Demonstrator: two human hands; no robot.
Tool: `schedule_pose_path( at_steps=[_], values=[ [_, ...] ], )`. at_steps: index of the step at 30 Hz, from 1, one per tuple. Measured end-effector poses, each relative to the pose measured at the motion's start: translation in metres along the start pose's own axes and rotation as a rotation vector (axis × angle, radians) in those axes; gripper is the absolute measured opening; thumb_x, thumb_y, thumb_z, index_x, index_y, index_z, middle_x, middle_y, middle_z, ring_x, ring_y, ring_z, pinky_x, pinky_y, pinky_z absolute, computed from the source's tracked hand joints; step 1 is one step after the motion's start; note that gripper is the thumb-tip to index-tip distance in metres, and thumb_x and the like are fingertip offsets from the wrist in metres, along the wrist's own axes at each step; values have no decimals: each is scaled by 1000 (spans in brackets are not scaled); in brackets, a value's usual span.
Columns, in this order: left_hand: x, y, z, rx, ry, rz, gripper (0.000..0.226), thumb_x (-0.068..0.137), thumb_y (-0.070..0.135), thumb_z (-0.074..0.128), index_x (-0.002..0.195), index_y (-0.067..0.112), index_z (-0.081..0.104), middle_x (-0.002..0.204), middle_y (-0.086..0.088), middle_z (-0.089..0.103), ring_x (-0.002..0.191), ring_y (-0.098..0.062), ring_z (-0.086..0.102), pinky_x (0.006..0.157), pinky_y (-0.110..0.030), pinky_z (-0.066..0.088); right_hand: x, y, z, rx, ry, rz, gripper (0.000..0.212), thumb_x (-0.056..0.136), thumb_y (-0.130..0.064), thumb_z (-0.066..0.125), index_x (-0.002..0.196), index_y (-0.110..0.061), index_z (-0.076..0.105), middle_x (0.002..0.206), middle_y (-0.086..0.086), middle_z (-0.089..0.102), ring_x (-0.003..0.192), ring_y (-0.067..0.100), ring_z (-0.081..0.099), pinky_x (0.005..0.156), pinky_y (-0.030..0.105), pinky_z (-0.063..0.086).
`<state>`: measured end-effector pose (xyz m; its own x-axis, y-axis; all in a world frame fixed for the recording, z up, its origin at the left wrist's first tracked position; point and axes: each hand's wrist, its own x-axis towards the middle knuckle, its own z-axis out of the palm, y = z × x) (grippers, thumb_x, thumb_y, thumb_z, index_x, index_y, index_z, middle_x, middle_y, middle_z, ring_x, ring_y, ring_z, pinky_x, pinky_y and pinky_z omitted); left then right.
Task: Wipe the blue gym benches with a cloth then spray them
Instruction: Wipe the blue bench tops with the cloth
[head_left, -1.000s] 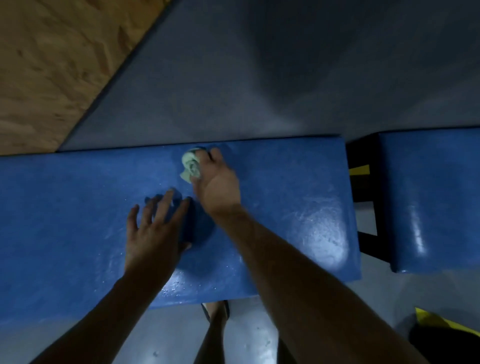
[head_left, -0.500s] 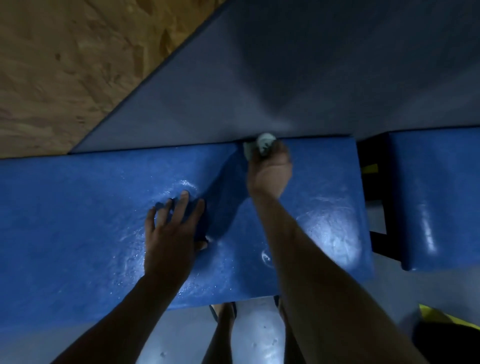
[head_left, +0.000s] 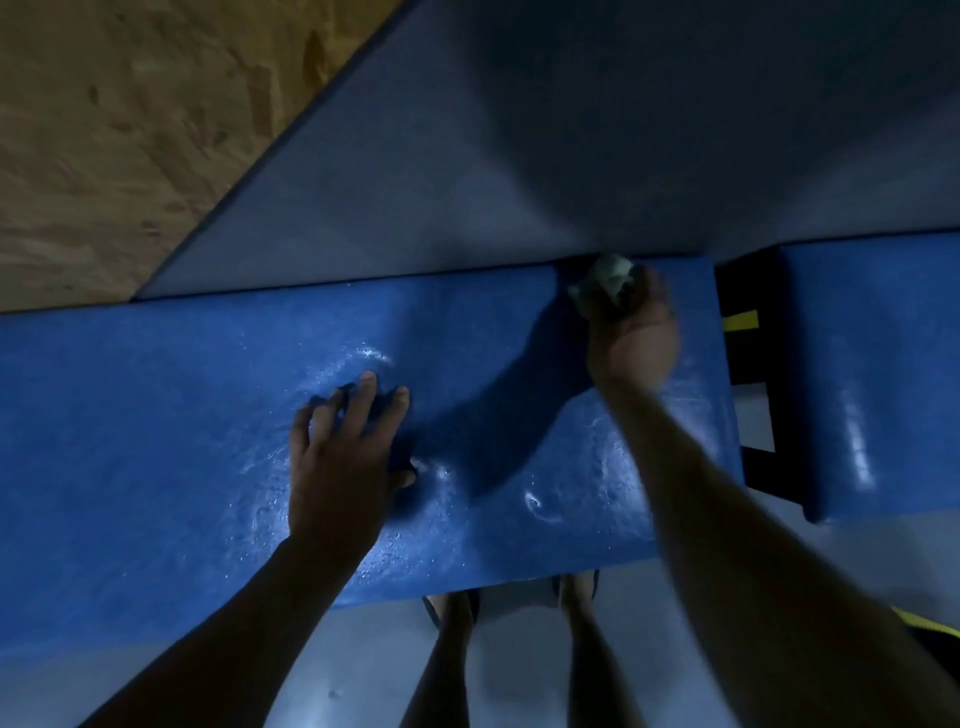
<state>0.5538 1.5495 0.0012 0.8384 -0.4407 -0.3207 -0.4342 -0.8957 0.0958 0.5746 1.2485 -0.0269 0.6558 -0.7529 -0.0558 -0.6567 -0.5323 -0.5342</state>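
A long blue padded bench (head_left: 156, 441) stretches across the view, its top glistening wet in patches. My right hand (head_left: 631, 340) grips a crumpled pale cloth (head_left: 608, 278) and presses it on the bench's far edge, near its right end. My left hand (head_left: 345, 457) lies flat on the middle of the bench with fingers spread. A second blue bench (head_left: 878, 374) stands to the right, separated by a narrow gap. No spray bottle is in view.
A grey padded wall mat (head_left: 519, 156) rises behind the benches, with a wooden board (head_left: 104, 130) at upper left. A black frame with a yellow strip (head_left: 743, 322) shows in the gap. My legs (head_left: 452, 665) stand on the grey floor below.
My right hand has swept the cloth rightward along the bench's far edge, from the middle toward the right end. My left hand stays pressed on the bench.
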Motion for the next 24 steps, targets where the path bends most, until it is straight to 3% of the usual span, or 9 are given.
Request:
schedule_pose_path(
  at_steps=[2,6,8,11,14,17,19,21,24],
  values=[
    [-1,-2,2,-17,34,15,89,58,45,85,138,23,51,151,-8,42,125,-39,46,105,-56,33,-44,-37,26,67,-38,-56,45,78,-51,71,109,-18,61,104,3,65,89,26,63,67,33,46],
    [0,-1,1,-9,19,4,90,54,46,88,134,26,54,149,-7,45,124,-40,46,105,-56,33,-105,-79,43,-142,-294,-638,41,77,-41,54,112,-21,60,94,2,65,69,30,63,60,33,47],
    [2,0,-1,3,-7,-9,90,56,49,87,136,29,52,150,-5,44,126,-38,45,107,-55,32,-82,-62,29,-232,-312,-784,43,77,-44,58,115,-23,61,90,0,66,70,29,64,62,33,44],
    [2,-2,0,8,-12,-6,90,59,51,84,139,29,49,151,-3,42,127,-36,44,107,-53,32,-29,-13,-5,-327,-122,-684,42,83,-52,55,112,-22,63,86,4,70,69,32,66,57,31,45],
    [2,-3,2,-5,13,-3,89,60,49,84,139,29,49,151,-3,42,126,-36,44,107,-53,32,4,24,-49,-356,-35,-205,48,85,-61,56,116,-24,54,93,15,69,83,39,65,60,32,35],
    [0,-3,5,-63,65,-1,89,58,45,86,137,25,53,150,-6,45,125,-39,46,106,-55,33,-18,22,-35,-187,46,135,42,89,-45,58,124,-24,50,100,13,68,91,38,64,65,30,33],
    [-1,-3,6,-88,76,-6,89,57,46,87,137,24,54,150,-7,44,124,-40,46,106,-56,33,-64,-1,-5,-128,20,89,47,89,-41,56,131,-22,48,100,10,68,88,37,65,63,31,38],
    [-1,-3,6,-77,65,-4,91,57,47,87,138,25,53,151,-7,43,125,-41,45,107,-56,32,-115,-28,20,-69,-115,-126,51,85,-46,52,131,-25,46,96,8,69,80,36,65,61,36,48],
    [-2,-5,10,-71,90,24,90,59,47,85,139,24,53,152,-8,43,123,-41,46,106,-56,32,-142,-43,17,-131,-324,-509,50,80,-50,50,123,-24,51,87,1,68,66,31,64,56,34,50]
  ],
)
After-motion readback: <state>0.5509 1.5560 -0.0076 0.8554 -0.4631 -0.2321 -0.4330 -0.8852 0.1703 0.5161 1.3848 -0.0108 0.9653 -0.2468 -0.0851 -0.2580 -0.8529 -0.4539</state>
